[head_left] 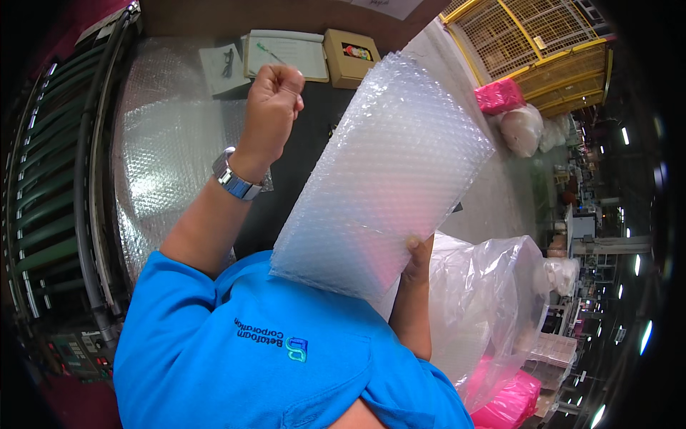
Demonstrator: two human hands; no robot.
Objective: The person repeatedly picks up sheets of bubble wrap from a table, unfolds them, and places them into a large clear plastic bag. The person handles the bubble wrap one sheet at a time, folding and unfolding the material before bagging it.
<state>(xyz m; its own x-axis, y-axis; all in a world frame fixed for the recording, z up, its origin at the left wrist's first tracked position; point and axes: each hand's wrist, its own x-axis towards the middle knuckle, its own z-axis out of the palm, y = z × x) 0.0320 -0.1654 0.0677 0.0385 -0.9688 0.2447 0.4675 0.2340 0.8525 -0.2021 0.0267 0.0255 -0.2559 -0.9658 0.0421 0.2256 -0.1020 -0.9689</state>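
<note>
A large, flat stack of clear bubble wrap sheets [379, 171], perhaps bags, is held tilted in front of my chest. My right hand [417, 259] grips its lower right edge, the thumb on the near face and the fingers hidden behind. Pink and blue tints show through the plastic. My left hand [277, 93], with a metal watch [239, 180] on the wrist, is raised in a fist left of the stack, apart from it. Nothing sticks out of the fist. Beneath my left arm, more bubble wrap [164, 157] lies flat on the dark table [275, 207].
At the table's far side are a clipboard [304, 53] with papers and a green pen, a cardboard box [350, 53] and glasses [228, 63] on paper. A roller conveyor [53, 171] runs along the left. To the right stand a big clear plastic bag [486, 286] and a yellow mesh fence [529, 43].
</note>
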